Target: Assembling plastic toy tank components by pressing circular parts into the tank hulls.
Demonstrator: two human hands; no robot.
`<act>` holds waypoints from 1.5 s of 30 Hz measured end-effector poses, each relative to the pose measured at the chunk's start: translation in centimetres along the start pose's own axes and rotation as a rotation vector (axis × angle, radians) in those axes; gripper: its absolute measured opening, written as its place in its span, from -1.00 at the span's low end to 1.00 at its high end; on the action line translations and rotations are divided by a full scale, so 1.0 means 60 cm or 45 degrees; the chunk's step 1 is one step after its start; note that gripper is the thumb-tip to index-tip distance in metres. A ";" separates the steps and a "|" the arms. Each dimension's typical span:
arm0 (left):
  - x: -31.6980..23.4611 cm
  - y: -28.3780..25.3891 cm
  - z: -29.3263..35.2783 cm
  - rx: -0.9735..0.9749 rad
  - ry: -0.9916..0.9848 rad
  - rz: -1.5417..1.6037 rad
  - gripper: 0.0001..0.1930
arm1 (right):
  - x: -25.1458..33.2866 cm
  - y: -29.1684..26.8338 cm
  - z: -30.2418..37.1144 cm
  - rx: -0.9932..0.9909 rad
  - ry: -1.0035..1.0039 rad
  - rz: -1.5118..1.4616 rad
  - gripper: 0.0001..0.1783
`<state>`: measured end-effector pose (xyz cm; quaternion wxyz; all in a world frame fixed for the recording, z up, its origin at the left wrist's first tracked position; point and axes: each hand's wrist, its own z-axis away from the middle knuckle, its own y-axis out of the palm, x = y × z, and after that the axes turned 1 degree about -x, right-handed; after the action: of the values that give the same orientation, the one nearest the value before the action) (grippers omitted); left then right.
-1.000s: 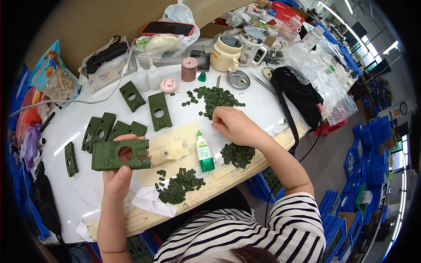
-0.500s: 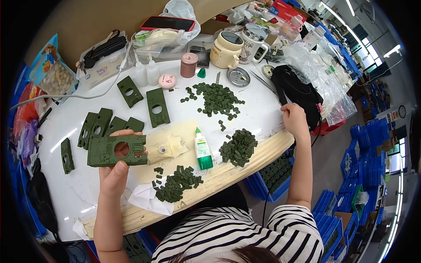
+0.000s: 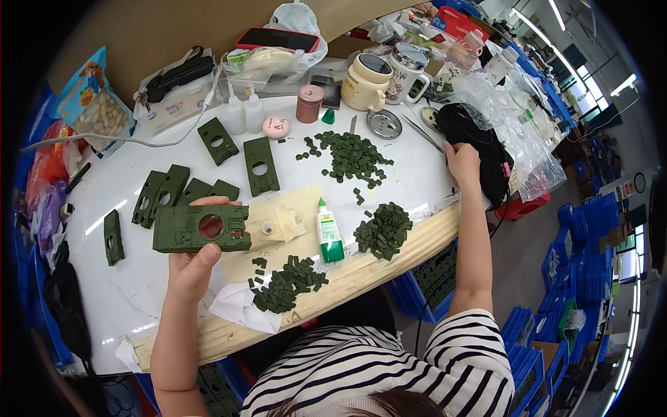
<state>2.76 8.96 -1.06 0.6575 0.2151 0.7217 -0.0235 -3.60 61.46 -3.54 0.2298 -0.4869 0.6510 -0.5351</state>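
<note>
Table [image 3: 87,306]: one, white.
Black bag [image 3: 486,156]: one.
Held hull [image 3: 182,228]: one, green, long axis left to right.
Left hand [image 3: 192,270]: nearer, grips this hull.
Right hand [image 3: 464,167]: well right of hull, curled beside bag; if pinching, I cannot tell.
Loose hulls [image 3: 263,183]: seven.
Bottle [image 3: 328,233]: one.
Small pieces [image 3: 383,232]: three heaps.

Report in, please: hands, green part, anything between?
Left hand: holding green holed part. Right hand: beside black bag, grip unclear. Glue bottle between them.

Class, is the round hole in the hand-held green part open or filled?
Open: skin of the left hand shows through the green part.
</note>
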 end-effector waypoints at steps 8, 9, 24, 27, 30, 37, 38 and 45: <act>-0.002 0.002 0.000 0.024 0.021 0.018 -0.28 | 0.008 0.007 0.010 -0.053 -0.047 0.046 -0.75; -0.002 0.001 0.001 0.027 0.025 0.010 -0.28 | 0.014 0.000 0.014 -0.004 -0.011 0.029 -0.76; 0.000 0.005 0.000 0.070 0.036 -0.035 -0.30 | 0.054 -0.009 0.039 0.042 -0.222 -0.166 -0.72; 0.002 0.003 0.000 0.069 0.033 -0.034 -0.30 | 0.073 0.008 0.028 0.027 -0.276 -0.174 -0.71; 0.002 0.000 0.000 0.078 0.033 -0.042 -0.29 | 0.103 0.021 0.017 0.052 -0.339 -0.237 -0.76; -0.003 0.006 -0.010 0.061 0.041 0.014 -0.19 | 0.178 -0.044 0.005 -0.274 -0.592 -0.566 -0.76; -0.005 0.008 -0.009 0.047 0.025 0.052 -0.18 | 0.206 -0.064 0.014 -0.210 -0.616 -0.693 -0.76; -0.012 -0.004 -0.014 0.015 -0.045 0.133 -0.06 | 0.385 -0.157 0.139 0.539 -0.803 -1.577 -0.85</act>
<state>1.94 8.82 -0.34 0.6693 0.2557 0.6976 0.0028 -2.80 37.64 7.57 0.1508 -0.8424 0.0410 -0.5157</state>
